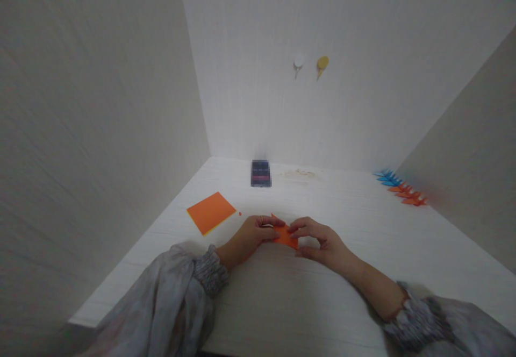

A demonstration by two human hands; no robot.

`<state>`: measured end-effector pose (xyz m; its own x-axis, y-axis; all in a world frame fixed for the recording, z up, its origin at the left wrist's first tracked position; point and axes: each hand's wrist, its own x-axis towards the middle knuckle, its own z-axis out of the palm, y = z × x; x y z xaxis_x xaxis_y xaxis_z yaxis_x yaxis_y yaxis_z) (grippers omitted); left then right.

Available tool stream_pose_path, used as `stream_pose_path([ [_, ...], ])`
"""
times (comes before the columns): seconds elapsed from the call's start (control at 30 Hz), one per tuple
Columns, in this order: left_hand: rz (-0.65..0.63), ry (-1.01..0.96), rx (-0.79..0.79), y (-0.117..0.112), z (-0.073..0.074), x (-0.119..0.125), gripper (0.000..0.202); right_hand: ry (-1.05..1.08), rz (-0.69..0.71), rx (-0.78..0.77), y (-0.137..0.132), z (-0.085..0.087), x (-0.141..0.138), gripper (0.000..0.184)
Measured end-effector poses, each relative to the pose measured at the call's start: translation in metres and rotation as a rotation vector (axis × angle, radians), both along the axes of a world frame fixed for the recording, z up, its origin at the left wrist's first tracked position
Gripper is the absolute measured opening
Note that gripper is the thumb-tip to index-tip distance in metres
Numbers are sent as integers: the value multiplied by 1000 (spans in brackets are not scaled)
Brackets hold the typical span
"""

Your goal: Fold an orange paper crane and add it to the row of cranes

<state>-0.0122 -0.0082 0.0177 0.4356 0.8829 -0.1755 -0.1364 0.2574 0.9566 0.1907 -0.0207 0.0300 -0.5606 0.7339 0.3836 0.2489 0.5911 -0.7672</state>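
Observation:
A small folded piece of orange paper (285, 237) lies between my two hands over the white table. My left hand (260, 231), with a ring on one finger, pinches its left side. At its right side my right hand (320, 240) has fingers on the upper edge and the thumb near the lower right corner. Fingertips cover parts of the paper, so its full shape is hidden. To the left rests a stack of flat orange paper sheets (212, 213) with a yellow edge showing. A tiny orange bit (240, 214) is beside the stack.
Blue folded paper pieces (387, 178) and orange folded pieces (408, 194) stand in a row by the right wall. A dark blurred-out item (260, 173) is near the back wall. White (298, 62) and yellow (322, 63) hooks hang on that wall.

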Motion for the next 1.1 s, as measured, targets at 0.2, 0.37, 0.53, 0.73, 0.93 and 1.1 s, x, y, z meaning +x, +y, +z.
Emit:
stream_pose_path([
  [0.2,-21,47,50,1,-1,-1,29,0,41,-45,2,0,2,19],
  [0.37,-19,42,11,-1,3,1,27,-7,42,-47,1,-1,2,15],
  [0.53,-11,20,-4,-1,4,3,24,-23,54,-20,1,0,2,16],
  [0.73,-37,-70,-30,-2,4,3,18,-124,8,184,-3,-2,1,18],
  [0.93,-72,-89,-50,-2,0,3,14,-324,-28,561,-10,-3,-3,19],
  [1.1,-94,-76,-68,-2,-1,4,14,-459,-25,718,-14,-1,-2,25],
])
